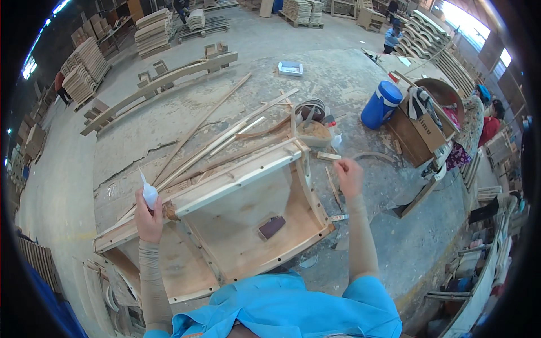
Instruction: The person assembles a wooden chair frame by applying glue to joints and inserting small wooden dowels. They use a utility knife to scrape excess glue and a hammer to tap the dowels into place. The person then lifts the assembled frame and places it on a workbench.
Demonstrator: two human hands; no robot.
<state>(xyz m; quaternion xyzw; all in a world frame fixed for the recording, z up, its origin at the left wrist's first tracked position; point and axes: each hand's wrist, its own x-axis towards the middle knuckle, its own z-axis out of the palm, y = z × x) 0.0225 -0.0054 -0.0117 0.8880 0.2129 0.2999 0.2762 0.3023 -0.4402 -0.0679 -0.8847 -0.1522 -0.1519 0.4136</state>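
My left hand [149,221] is wrapped round a white squeeze bottle [150,195], its thin nozzle pointing up. It is over the left part of a wooden frame [236,185] with a panel set in it, lying in front of me. My right hand [350,177] is closed, thumb and fingers pressed together, beyond the frame's right end. Its fingertips are beside a small wood strip [328,156]; what they pinch, if anything, is too small to tell. A dark brown block [272,227] lies on the frame's panel.
Long wood strips [211,135] lie behind the frame. A tub of brownish stuff [314,134] and a dark coiled roll [310,109] stand near its far corner. A blue jug [381,105] and a cardboard box [424,130] are at right; a white tray [291,69] is farther off.
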